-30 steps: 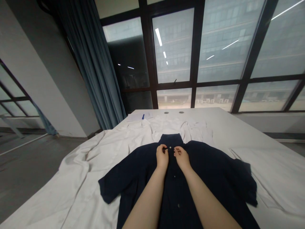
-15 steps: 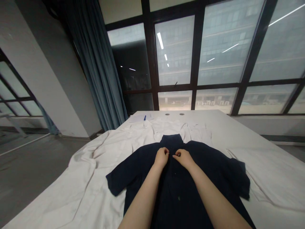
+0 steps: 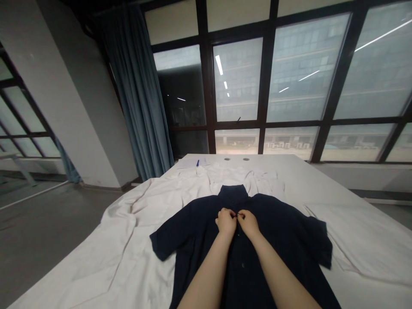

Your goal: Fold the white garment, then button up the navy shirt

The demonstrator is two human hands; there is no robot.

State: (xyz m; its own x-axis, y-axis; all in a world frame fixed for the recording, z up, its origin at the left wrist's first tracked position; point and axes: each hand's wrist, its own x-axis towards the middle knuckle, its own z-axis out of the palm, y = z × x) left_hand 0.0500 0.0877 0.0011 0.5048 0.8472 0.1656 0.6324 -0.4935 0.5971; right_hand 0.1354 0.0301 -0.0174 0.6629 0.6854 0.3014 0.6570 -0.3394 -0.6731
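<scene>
A dark navy short-sleeved shirt (image 3: 277, 223) lies spread out, its collar pointing away from me and its sleeves out to both sides. Over the upper front placket, just below the collar, my left hand (image 3: 227, 219) pinches the shirt's edge between thumb and fingers. Right beside it, fingertips nearly touching, my right hand (image 3: 248, 222) pinches at the same spot. What exactly sits between the fingertips is too small to make out, though small buttons show lower down the front.
Rumpled white cloth (image 3: 128, 240) spreads under and left of the shirt. Another white cloth (image 3: 370, 240) lies to the right on the white table (image 3: 302, 184). At the far end are papers with a blue pen (image 3: 198, 163). Windows and a blue curtain (image 3: 141, 94) stand behind.
My hands have come together at the placket, slightly lower on the shirt; before, a small gap lay between them. The view has tilted up a little.
</scene>
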